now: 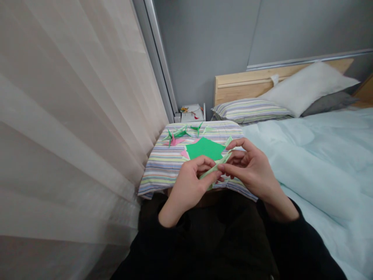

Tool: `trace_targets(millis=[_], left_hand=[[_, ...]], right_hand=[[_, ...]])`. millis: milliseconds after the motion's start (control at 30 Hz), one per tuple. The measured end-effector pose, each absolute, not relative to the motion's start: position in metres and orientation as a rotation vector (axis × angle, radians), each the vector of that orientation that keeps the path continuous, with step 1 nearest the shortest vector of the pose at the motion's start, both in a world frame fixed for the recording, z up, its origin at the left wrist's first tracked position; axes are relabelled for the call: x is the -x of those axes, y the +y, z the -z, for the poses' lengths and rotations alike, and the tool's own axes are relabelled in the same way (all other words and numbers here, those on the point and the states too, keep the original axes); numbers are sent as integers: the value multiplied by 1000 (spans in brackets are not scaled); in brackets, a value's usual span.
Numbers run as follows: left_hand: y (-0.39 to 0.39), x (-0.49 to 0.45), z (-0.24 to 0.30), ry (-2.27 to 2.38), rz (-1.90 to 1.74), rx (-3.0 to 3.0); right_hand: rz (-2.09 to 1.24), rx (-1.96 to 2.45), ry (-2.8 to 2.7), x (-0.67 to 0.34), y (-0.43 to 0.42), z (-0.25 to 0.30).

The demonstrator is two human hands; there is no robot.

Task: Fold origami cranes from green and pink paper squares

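Observation:
Between my two hands is a light green folded piece of origami paper point(215, 168), held up over the near edge of the striped cloth. My left hand point(190, 182) pinches its lower left part between thumb and fingers. At its right end my right hand point(249, 167) is closed on it with the thumb and bent fingers. Just beyond my hands lies a flat sheet of darker green paper point(205, 147). Folded paper cranes, green point(182, 134) and pink point(175, 140), rest on the far left of the cloth, and another green crane point(197, 128) stands near them.
The striped cloth point(157, 171) covers a small table in front of me. To the left hangs a pale curtain point(87, 97). On the right is a bed with a light blue quilt point(320, 155), pillows point(309, 87) and a wooden headboard point(233, 89). A small white stand point(192, 112) is behind the table.

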State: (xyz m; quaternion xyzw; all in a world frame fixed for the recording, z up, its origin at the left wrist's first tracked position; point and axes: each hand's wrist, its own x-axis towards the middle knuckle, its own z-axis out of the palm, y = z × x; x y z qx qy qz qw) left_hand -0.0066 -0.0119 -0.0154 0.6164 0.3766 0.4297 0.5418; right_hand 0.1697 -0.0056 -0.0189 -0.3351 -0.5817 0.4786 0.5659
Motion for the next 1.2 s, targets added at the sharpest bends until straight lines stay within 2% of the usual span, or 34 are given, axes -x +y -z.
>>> trace_targets(millis=[167, 300, 467, 700, 767, 933, 1200], left_hand=[[-7, 14, 10, 875, -815, -1321], [-4, 26, 5, 936, -672, -1413], [0, 32, 4, 993, -495, -1561], [0, 23, 14, 937, -818, -1388], [-2, 18, 17, 881, -851, -1335], [-7, 11, 19, 836, -956, -1298], [-6, 14, 20, 899, -906, -1519]], right_hand=[[-1065, 864, -1640, -183, -5, 18], [-990, 948, -1904, -195, -2, 9], [-1059, 1065, -2016, -203, 6, 6], [-1266, 847, -1416, -186, 8, 27], [-1334, 805, -1394, -177, 6, 34], [-1248, 785, -1244, -166, 2, 40], [-1258, 812, -1255, -171, 4, 38]])
